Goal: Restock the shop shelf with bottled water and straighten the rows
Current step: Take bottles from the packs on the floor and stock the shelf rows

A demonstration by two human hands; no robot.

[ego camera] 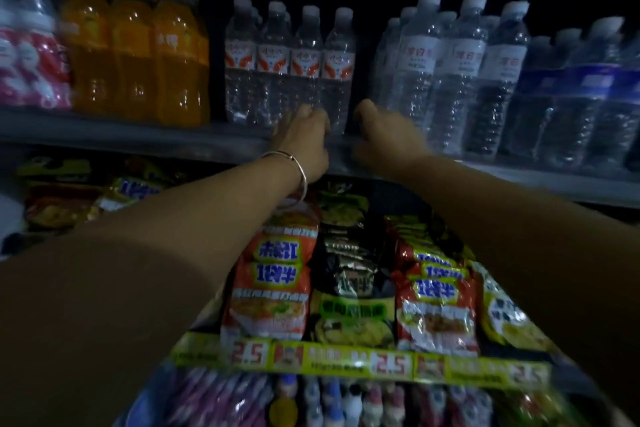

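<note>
Clear water bottles [338,69] with red-white labels; orange drink bottles [131,55].

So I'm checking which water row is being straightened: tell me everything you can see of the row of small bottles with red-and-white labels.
The row of small clear plastic water bottles with red-and-white labels stands upright on the grey upper shelf, between orange drink bottles and taller white-labelled water bottles. Four stand in front, white-capped, more behind. The left hand is at their bases, the right hand just right of the end bottle; the grip is blurred.
</note>
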